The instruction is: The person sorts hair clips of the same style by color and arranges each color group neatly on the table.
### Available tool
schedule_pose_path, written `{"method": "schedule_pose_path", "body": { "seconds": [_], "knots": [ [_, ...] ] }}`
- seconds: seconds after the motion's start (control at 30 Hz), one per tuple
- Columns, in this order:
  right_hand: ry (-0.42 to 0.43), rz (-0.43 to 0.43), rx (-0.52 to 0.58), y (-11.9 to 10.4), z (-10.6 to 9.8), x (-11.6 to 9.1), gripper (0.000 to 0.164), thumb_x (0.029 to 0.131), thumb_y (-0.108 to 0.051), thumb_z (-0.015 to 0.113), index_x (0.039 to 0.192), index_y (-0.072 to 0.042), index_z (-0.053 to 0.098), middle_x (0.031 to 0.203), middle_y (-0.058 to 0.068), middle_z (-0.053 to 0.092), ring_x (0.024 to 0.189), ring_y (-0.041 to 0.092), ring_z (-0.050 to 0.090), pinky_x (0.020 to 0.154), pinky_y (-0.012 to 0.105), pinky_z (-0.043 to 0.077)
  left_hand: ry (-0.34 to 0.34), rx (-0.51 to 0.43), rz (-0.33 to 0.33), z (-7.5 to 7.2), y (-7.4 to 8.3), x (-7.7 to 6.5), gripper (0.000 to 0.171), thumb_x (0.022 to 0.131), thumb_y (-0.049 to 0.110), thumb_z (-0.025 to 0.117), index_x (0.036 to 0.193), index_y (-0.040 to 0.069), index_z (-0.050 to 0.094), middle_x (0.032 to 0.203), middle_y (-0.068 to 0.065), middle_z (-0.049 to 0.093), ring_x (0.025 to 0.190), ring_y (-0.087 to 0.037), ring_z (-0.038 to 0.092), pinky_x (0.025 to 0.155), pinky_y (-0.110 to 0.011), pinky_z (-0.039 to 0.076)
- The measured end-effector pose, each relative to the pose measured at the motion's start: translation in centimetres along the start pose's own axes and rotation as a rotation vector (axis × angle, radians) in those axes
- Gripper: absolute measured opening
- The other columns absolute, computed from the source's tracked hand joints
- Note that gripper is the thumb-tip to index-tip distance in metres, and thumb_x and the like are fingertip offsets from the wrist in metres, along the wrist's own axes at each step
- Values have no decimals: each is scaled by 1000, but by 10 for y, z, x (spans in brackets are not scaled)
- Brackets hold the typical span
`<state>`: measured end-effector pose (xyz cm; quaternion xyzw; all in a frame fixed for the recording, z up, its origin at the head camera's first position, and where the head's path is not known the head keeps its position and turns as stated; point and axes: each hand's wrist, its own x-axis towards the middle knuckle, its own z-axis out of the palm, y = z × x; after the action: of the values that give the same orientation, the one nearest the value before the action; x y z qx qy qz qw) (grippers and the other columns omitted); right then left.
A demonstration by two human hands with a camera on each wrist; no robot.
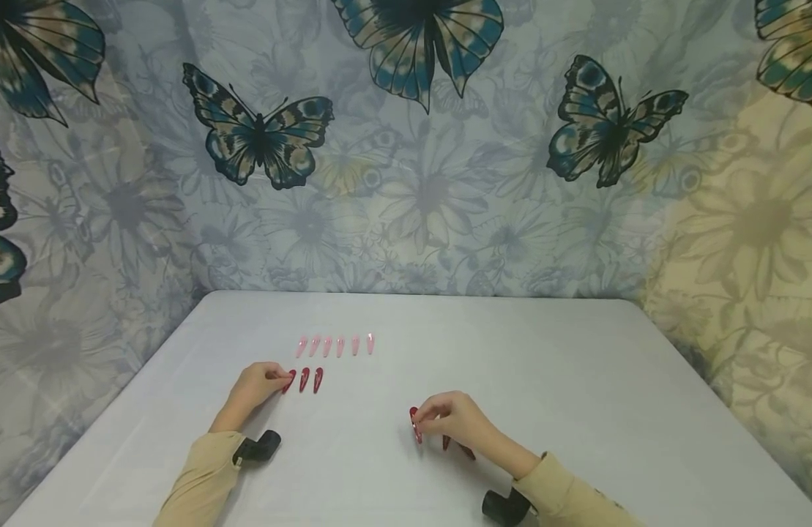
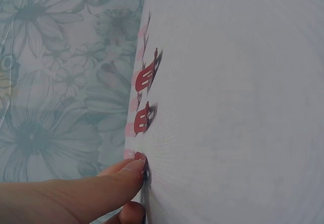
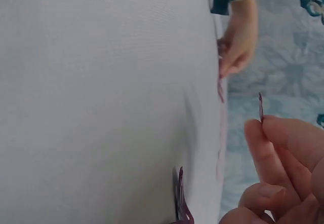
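Note:
My left hand (image 1: 255,384) pinches a red snap hair clip (image 2: 140,156) at the left end of a short row on the table. Beside it lie two more red hair clips (image 1: 304,379), slightly slanted. My right hand (image 1: 455,419) holds another red hair clip (image 1: 415,430) between thumb and fingertips; in the right wrist view this clip (image 3: 260,106) is raised off the table. Below the right hand are further red hair clips (image 1: 446,443), partly hidden by the hand.
Behind the red row, several pink hair clips (image 1: 327,346) form a line. The white table (image 1: 544,351) meets a floral and butterfly-printed cloth (image 1: 432,219) at the back and sides. Each wrist wears a black camera (image 1: 261,446).

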<state>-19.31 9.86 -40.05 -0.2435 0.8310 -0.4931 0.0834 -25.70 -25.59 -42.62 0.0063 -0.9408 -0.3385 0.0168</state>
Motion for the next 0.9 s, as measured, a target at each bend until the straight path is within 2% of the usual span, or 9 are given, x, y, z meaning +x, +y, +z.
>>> {"method": "schedule_pose_path", "body": {
  "seconds": [0.13,0.37,0.6,0.77,0.9],
  "knots": [
    [-9,-16,-31,-1,0,3,4,76,-6,69,80,-7,69,74,-3,64,63,7,48,53,22,38,-2,-3,0,0,2,-1,12,79,10,67,69,6,61,70,-1,55,67,-20,45,64,-34,36],
    [-66,13,-58,3,1,7,5,75,-2,69,77,-7,69,79,1,64,58,7,45,49,21,39,-11,0,-15,-1,3,-2,11,80,10,66,71,5,61,70,-1,54,68,-20,45,65,-36,37],
    [-15,11,-62,1,9,23,3,75,-4,69,77,-6,68,76,-3,63,69,12,48,57,25,38,-3,6,-3,-1,2,1,10,80,11,67,72,5,62,68,0,53,66,-19,45,62,-34,36],
    [26,12,-93,5,19,42,5,75,-3,68,76,-8,69,74,-5,62,69,11,48,58,25,39,11,17,7,-3,1,1,10,79,11,67,72,5,62,66,0,52,65,-18,44,60,-32,35],
    [42,35,-67,6,26,59,4,75,-4,70,74,-8,69,76,-4,62,68,10,50,59,26,41,6,-4,8,-3,4,-3,12,79,11,67,70,5,61,66,0,53,65,-18,45,60,-33,36]
  ]
}}
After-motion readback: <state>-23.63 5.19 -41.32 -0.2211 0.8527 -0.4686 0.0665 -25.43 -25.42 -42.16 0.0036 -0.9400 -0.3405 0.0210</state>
